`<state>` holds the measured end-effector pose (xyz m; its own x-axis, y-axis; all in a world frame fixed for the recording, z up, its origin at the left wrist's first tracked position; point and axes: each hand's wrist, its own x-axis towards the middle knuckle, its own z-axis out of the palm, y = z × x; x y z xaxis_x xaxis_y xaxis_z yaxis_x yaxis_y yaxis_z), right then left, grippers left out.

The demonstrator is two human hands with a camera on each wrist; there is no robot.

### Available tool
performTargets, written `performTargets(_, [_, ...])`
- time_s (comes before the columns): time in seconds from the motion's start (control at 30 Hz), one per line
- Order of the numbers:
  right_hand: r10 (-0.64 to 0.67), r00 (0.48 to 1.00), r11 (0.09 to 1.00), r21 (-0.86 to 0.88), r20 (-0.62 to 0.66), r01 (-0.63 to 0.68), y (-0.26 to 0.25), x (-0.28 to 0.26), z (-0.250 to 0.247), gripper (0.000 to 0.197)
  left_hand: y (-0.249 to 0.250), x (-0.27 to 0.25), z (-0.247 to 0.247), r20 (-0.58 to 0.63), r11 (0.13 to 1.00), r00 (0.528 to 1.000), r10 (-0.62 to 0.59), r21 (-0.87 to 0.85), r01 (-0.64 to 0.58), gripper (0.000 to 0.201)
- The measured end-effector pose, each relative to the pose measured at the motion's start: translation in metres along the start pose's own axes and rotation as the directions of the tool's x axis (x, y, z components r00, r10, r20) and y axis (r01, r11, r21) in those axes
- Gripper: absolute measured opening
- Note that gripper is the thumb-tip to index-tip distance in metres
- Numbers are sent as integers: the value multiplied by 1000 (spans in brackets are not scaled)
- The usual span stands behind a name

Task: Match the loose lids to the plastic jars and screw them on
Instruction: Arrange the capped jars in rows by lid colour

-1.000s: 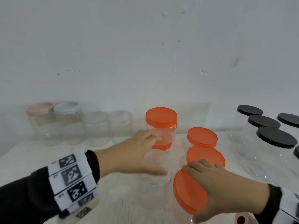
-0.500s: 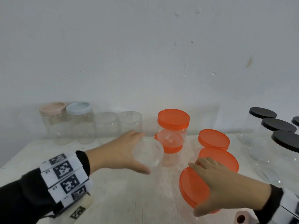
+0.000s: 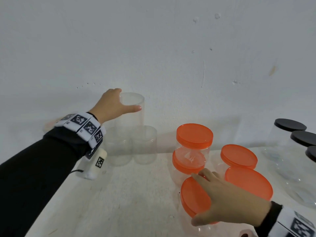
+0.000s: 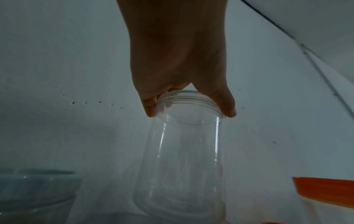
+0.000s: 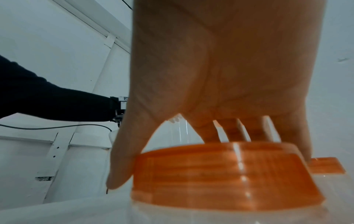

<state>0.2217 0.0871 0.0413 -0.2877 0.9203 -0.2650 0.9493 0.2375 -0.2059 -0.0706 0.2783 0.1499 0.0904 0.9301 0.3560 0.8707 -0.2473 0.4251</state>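
Note:
My left hand (image 3: pixel 114 104) grips the threaded rim of a clear lidless jar (image 3: pixel 130 115) from above and holds it upright above two clear lidless jars (image 3: pixel 131 147) at the back. The wrist view shows fingers and thumb of my left hand (image 4: pixel 188 104) curled round the rim of the clear lidless jar (image 4: pixel 184 166). My right hand (image 3: pixel 222 199) lies over an orange lid (image 3: pixel 195 197) on a clear jar at the front, thumb and fingers curled round its edge. The right wrist view shows my right hand (image 5: pixel 210 136) on the orange lid (image 5: pixel 220 174).
Several jars with orange lids (image 3: pixel 195 135) stand around my right hand, one stacked on another. Clear jars with black lids (image 3: pixel 289 124) stand at the far right. The white table (image 3: pixel 128 194) meets a white wall behind. A pink roll (image 3: pixel 244 234) peeks at the bottom edge.
My left hand has lifted the clear lidless jar from beside the orange jars and carried it up and left, over the two clear jars at the back. My right hand stays on the orange lid.

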Motion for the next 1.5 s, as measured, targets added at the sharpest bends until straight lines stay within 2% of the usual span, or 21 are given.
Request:
performTargets(0.1, [5,1000,1000,28,-5,-5,0,-2,1,124,-5,14,11,-33,999,998,-45,-31,44,93])
performTargets(0.3, [21,1000,999,42,-22,-20,-2,-3,1,120,-14,24,29,-14,991,994,-110,-78,109,98])
performTargets(0.53, [-8,999,999,52,-32,10,1,-3,5,122,-20,20,34,26,985,994,-103,-136,105,103])
performTargets(0.6, [-18,999,998,52,-45,20,2,-3,7,122,-19,16,35,1,987,996,-85,-139,84,105])
performTargets(0.67, [-15,999,998,60,-50,18,4,-2,10,125,-13,9,37,-104,995,995,3,-97,-13,103])
performTargets(0.73, [-10,999,998,66,-47,13,6,-2,12,127,-1,-5,44,-219,976,960,175,-91,-198,96])
performTargets(0.77, [-7,999,997,71,-44,10,6,-2,13,127,6,-14,49,-230,949,935,270,-100,-299,92])
performTargets(0.83, [-2,999,997,83,-41,5,7,-2,14,127,21,-34,65,-125,880,892,435,-150,-450,91])
performTargets(0.87, [-2,999,996,87,-37,6,7,-3,14,127,29,-44,74,-35,855,875,482,-199,-479,94])
performTargets(0.93, [-1,1000,995,95,-23,3,8,-4,14,127,44,-62,93,149,851,870,471,-338,-402,107])
performTargets(1.0, [6,1000,994,112,-16,-4,10,-6,13,128,56,-73,114,323,871,866,381,-439,-219,117])
performTargets(1.03, [9,1000,993,119,-16,-7,11,-6,13,128,60,-78,123,388,870,851,353,-472,-146,117])
performTargets(1.1, [16,1000,992,128,-24,-13,12,-8,15,128,67,-83,140,465,830,809,361,-555,-51,104])
performTargets(1.17, [27,999,991,136,-40,-21,13,-10,17,128,71,-87,151,489,799,789,372,-601,-4,97])
performTargets(1.3, [38,997,990,137,-60,-30,14,-14,19,127,75,-91,161,493,792,817,299,-606,76,111])
performTargets(1.5, [44,998,993,116,-44,-39,14,-14,19,123,75,-95,171,442,781,853,276,-621,69,113])
